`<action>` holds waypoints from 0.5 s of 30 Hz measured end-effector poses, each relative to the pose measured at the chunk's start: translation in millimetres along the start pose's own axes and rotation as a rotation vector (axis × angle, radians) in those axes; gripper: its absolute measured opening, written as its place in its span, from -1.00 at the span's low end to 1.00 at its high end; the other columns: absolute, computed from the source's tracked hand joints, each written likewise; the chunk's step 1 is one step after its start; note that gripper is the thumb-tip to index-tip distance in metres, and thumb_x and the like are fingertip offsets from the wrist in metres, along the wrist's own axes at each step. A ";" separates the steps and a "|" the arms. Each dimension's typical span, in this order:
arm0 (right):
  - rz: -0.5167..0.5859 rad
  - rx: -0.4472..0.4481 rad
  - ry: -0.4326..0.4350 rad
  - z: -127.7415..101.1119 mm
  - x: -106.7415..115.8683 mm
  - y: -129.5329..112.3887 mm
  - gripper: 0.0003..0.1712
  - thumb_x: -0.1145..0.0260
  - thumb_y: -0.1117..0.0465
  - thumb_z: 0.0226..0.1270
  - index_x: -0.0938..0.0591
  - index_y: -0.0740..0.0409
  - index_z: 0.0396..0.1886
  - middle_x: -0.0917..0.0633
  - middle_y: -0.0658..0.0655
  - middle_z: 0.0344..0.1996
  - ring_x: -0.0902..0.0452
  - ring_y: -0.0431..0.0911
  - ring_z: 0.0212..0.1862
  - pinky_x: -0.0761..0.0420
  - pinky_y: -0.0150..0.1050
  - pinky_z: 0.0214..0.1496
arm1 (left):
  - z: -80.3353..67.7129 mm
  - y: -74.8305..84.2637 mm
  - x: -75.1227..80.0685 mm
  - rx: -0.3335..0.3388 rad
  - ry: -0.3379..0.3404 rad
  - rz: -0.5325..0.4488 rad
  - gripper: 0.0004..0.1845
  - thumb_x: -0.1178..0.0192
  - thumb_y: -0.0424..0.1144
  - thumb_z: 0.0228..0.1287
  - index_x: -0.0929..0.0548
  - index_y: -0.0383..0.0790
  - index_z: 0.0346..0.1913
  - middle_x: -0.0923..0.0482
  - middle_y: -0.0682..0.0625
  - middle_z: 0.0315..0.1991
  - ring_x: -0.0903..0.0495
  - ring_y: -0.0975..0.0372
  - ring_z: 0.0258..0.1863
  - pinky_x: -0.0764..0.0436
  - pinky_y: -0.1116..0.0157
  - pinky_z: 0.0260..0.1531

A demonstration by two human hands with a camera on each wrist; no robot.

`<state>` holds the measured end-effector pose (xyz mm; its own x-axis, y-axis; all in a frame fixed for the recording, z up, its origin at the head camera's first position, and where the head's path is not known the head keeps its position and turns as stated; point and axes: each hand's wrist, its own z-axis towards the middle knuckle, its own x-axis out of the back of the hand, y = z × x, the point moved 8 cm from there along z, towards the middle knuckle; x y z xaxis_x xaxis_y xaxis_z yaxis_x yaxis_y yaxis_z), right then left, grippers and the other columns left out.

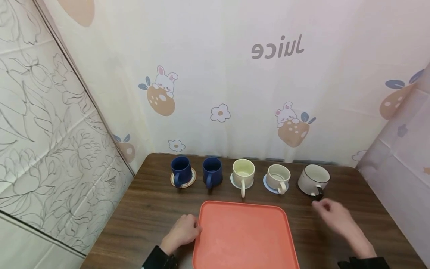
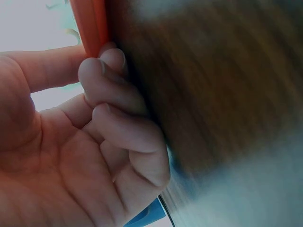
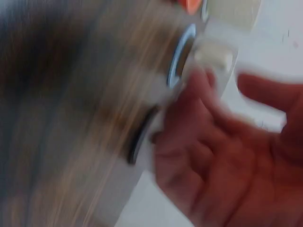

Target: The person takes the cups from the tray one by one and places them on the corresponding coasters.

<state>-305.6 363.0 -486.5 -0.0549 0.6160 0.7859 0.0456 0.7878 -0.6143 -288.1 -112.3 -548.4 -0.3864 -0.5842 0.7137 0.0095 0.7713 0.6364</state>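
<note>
Centrally, an orange tray [image 1: 245, 235] is seen lying flat on the wooden table [image 1: 151, 209], near the front edge. Its left rim is gripped by the left hand [image 1: 183, 231]: in the left wrist view the thumb is laid along the tray's edge [image 2: 92, 23] and the fingers [image 2: 113, 90] are curled beneath it against the table. The right hand [image 1: 332, 216] is held above the table to the right of the tray, fingers loosely extended and holding nothing, with its fingertips just beside the dark handle of a white mug with a dark rim [image 1: 314, 180]. The right wrist view is blurred, though relaxed fingers [image 3: 199, 137] can be made out. Behind the tray, a row is formed by two navy mugs [image 1: 181, 170], a pale yellow mug [image 1: 243, 173] and a cream mug [image 1: 279, 176], several of them set on coasters
</note>
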 end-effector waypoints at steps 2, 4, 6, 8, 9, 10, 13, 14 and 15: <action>0.038 0.048 -0.218 -8.9 -24.8 -13.0 -0.57 -0.11 0.05 0.70 -0.60 0.28 -0.32 -0.60 0.15 -0.51 -0.53 0.00 -0.45 -0.50 -0.15 -0.40 | 0.5 0.4 1.8 -0.003 0.001 0.003 -0.63 -0.29 -0.26 0.45 -0.60 -0.11 -0.61 -0.40 0.08 -0.68 -0.41 0.23 -0.67 -0.30 0.30 -0.60; 0.093 0.032 -0.391 -21.6 -52.5 -20.9 -0.59 -0.16 0.07 0.68 -0.56 0.18 -0.43 -0.54 0.05 -0.60 -0.46 -0.09 -0.55 -0.47 -0.21 -0.48 | 3.1 0.6 1.9 -0.008 -0.002 0.020 -0.62 -0.29 -0.25 0.44 -0.58 -0.10 -0.62 -0.40 0.09 -0.68 -0.40 0.23 -0.67 -0.29 0.31 -0.61; 0.115 0.002 -0.490 -31.5 -74.3 -26.3 -0.61 -0.19 0.09 0.66 -0.56 0.15 -0.45 -0.53 0.03 -0.63 -0.43 -0.12 -0.58 -0.45 -0.23 -0.50 | 5.2 0.5 1.1 -0.007 -0.007 0.028 -0.62 -0.29 -0.25 0.44 -0.57 -0.10 -0.62 -0.39 0.09 -0.68 -0.39 0.24 -0.68 -0.28 0.31 -0.61; 0.123 0.000 -0.536 -27.8 -101.2 -4.4 -0.58 -0.22 -0.02 0.64 -0.59 0.11 -0.43 -0.55 0.02 -0.62 -0.44 -0.12 -0.57 -0.44 -0.23 -0.50 | 6.5 0.3 0.0 -0.008 -0.009 0.037 -0.61 -0.29 -0.25 0.43 -0.55 -0.10 -0.63 -0.39 0.09 -0.68 -0.39 0.24 -0.68 -0.28 0.31 -0.61; 0.109 -0.008 -0.534 -26.5 -110.0 2.3 -0.59 -0.24 -0.03 0.63 -0.61 0.10 -0.43 -0.55 0.02 -0.61 -0.45 -0.11 -0.55 -0.44 -0.22 -0.49 | 6.7 0.4 -0.5 -0.009 -0.010 0.038 -0.62 -0.29 -0.25 0.43 -0.55 -0.10 -0.63 -0.39 0.09 -0.68 -0.39 0.24 -0.68 -0.27 0.31 -0.61; 0.086 -0.001 -0.532 -24.2 -116.2 7.9 -0.60 -0.24 -0.04 0.62 -0.62 0.07 -0.42 -0.56 0.01 -0.59 -0.46 -0.12 -0.53 -0.44 -0.22 -0.47 | 6.4 1.1 -0.6 -0.016 -0.008 0.041 -0.60 -0.29 -0.26 0.42 -0.53 -0.09 -0.64 -0.37 0.10 -0.68 -0.37 0.25 -0.69 -0.27 0.31 -0.62; 0.013 -0.002 -0.504 -19.0 -126.1 15.1 -0.64 -0.26 -0.04 0.61 -0.64 0.02 -0.42 -0.56 -0.01 -0.55 -0.47 -0.12 -0.48 -0.43 -0.22 -0.41 | 4.8 3.1 0.2 -0.038 0.004 0.055 -0.57 -0.28 -0.27 0.39 -0.47 -0.07 -0.68 -0.32 0.12 -0.71 -0.33 0.26 -0.71 -0.24 0.31 -0.64; -0.025 -0.028 -0.485 -22.4 -121.2 2.6 -0.66 -0.26 0.03 0.62 -0.64 0.02 -0.43 -0.54 -0.01 -0.55 -0.45 -0.13 -0.48 -0.41 -0.22 -0.39 | 4.6 4.4 1.3 -0.045 0.007 0.059 -0.57 -0.28 -0.28 0.38 -0.45 -0.07 -0.68 -0.31 0.12 -0.71 -0.32 0.26 -0.72 -0.23 0.31 -0.64; -0.060 -0.053 -0.467 -25.4 -115.9 -10.5 -0.69 -0.27 0.11 0.61 -0.63 0.03 -0.44 -0.53 0.00 -0.55 -0.44 -0.13 -0.47 -0.40 -0.21 -0.37 | 4.7 5.6 2.8 -0.046 0.005 0.063 -0.56 -0.28 -0.29 0.37 -0.43 -0.07 -0.69 -0.29 0.12 -0.72 -0.30 0.27 -0.72 -0.23 0.31 -0.65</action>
<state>-274.3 283.2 -569.3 -0.5007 0.5141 0.6965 0.0787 0.8283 -0.5548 -293.5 -108.4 -544.3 -0.3791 -0.5364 0.7540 0.0758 0.7941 0.6030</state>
